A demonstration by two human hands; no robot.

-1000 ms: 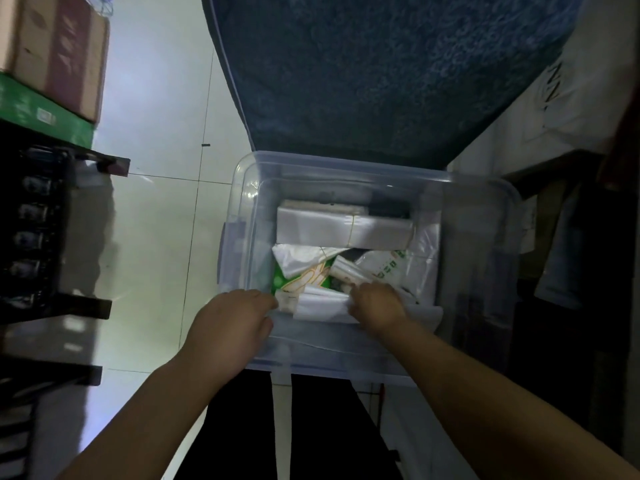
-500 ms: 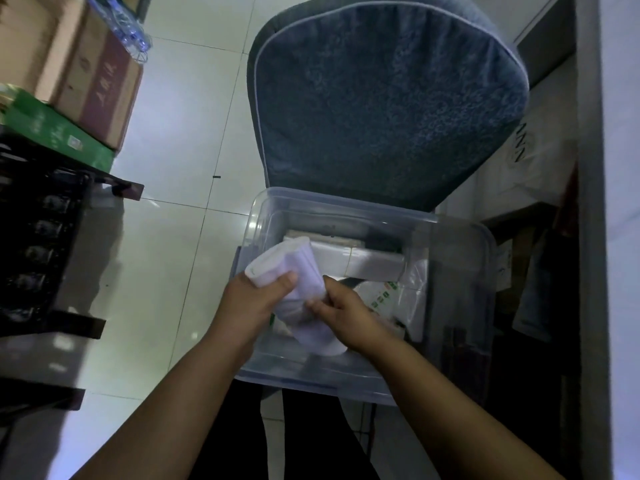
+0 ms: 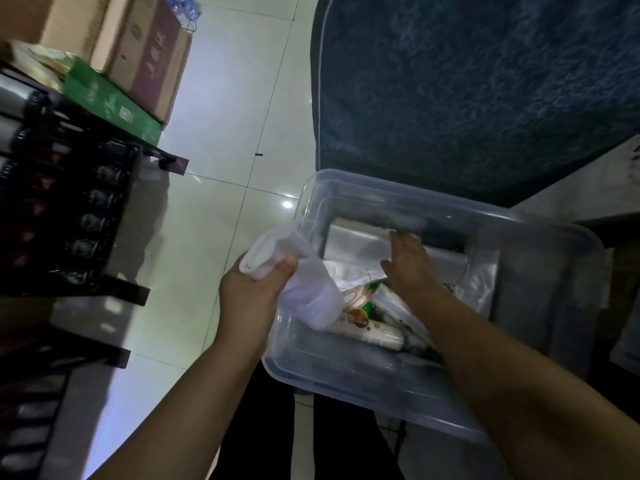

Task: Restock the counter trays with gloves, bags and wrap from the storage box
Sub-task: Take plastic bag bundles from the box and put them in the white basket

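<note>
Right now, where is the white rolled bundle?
Head view, left of centre: the white bundle is gripped in the left hand, over the clear storage box's left rim, apart from the right hand.

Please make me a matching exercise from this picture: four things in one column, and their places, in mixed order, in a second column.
Things:
1. white bundle
2. green carton
3. blue cushion
4. right hand

Places:
a. beyond the clear box
b. gripped in the left hand
c. inside the clear box, above the packets
d. next to the brown cartons

Pairs: 1-b, 2-d, 3-a, 4-c.
</note>
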